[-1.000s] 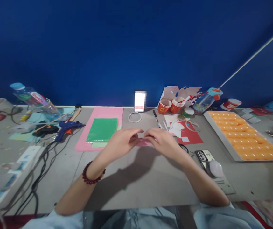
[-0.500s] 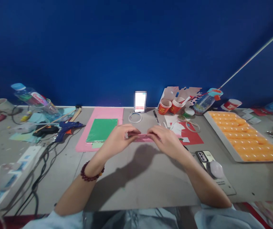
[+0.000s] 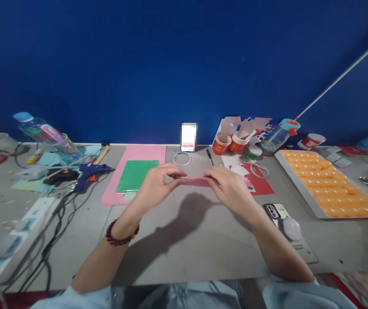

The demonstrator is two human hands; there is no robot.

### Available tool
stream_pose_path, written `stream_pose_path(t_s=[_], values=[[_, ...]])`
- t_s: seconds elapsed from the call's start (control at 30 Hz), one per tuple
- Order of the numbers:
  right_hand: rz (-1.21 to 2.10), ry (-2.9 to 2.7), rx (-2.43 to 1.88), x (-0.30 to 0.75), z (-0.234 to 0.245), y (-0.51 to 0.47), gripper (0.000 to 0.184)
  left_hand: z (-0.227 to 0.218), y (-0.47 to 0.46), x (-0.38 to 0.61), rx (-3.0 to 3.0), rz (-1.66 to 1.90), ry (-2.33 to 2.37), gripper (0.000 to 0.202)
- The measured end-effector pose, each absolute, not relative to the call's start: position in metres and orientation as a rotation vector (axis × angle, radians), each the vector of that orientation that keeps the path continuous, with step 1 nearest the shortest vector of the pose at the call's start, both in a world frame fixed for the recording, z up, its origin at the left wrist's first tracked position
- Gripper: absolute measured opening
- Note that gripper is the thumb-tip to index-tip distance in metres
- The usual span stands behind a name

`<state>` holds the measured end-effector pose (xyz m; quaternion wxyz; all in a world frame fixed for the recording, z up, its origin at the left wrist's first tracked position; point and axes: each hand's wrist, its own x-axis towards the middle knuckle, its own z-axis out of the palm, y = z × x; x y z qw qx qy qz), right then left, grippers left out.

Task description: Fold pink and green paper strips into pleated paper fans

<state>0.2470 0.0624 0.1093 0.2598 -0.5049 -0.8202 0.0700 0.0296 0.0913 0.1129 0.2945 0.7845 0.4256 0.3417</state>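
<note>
Between my two hands, above the middle of the table, a narrow strip of pink paper is stretched flat. My left hand pinches its left end between thumb and fingers. At the right end, my right hand grips it the same way. The fingertips cover both ends of the paper. Left of my left hand lies a green packet on a pink sheet. Beyond my right hand are red paper and white paper scraps.
A blue glue gun and a power strip with cables are at left. Behind the hands are a tape ring, a lit screen and red paper cups. A phone and a tray of orange balls are at right.
My hands have moved apart, the left one leftward and the right one rightward. More of the pink paper shows between them, and both still pinch it.
</note>
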Motion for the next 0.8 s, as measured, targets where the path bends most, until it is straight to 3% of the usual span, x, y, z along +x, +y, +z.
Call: stream_pose_path(t_s=[0.23,0.5,0.8], values=[[0.123,-2.222,-1.339,0.246,0.11,0.061,0.016,0.111,0.087,0.032,2.062,1.059,1.164,0.026],[0.003,-2.178,-1.228,0.248,0.11,0.061,0.02,0.116,0.079,0.036,2.118,1.251,1.038,0.018],[-0.046,-2.23,-1.266,0.246,0.106,0.061,0.026,0.114,0.076,0.04,2.301,1.033,1.007,0.022]])
